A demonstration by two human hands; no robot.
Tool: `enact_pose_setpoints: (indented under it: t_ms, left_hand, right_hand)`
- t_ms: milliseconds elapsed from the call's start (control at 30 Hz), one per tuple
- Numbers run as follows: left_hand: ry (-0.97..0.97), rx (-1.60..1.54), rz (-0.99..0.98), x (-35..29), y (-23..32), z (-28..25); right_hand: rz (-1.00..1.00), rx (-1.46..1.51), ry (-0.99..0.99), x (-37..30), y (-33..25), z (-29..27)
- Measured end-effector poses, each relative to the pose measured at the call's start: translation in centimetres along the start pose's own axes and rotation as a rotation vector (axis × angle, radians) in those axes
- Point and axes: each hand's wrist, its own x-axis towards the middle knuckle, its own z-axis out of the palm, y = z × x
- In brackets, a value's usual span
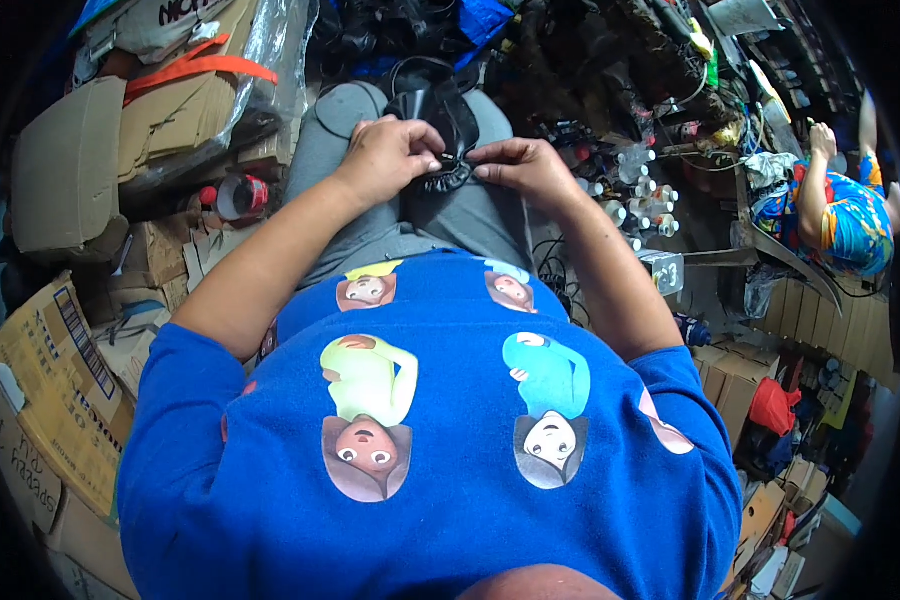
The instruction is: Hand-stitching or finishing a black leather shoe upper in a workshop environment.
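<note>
On my lap lies a shiny black pliable piece (448, 180) with a gathered, ruffled edge, its exact kind unclear. My left hand (388, 158) is closed, thumb and fingers pinching at the left of that edge. From the other side my right hand (526, 170) pinches it between thumb and fingertips. Between the fingertips is something small and dark that I cannot make out. Black glossy material (430, 108) extends forward between my knees, and a thin black cord (322, 122) loops out over the left knee of my grey trousers (345, 240).
Cardboard boxes (68, 165) and flattened cartons crowd the left, near a red-labelled clear container (242, 197). Several clear bottles (650, 195) stand on the right. Beyond them another person in a colourful shirt (850, 225) is at work. Dark clutter fills the floor ahead.
</note>
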Motion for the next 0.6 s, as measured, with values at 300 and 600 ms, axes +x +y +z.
enact_pose_setpoints:
  t_ms: [300, 600]
  left_hand:
    - [-0.064, 0.171, 0.010, 1.4, 0.6, 1.1]
    - [-0.031, 0.585, 0.181, 0.3, 1.9, -1.5]
  right_hand:
    - [0.027, -0.122, 0.004, 0.8, -1.5, -0.1]
    - [-0.042, 0.085, -0.076, 0.9, 0.3, -2.7]
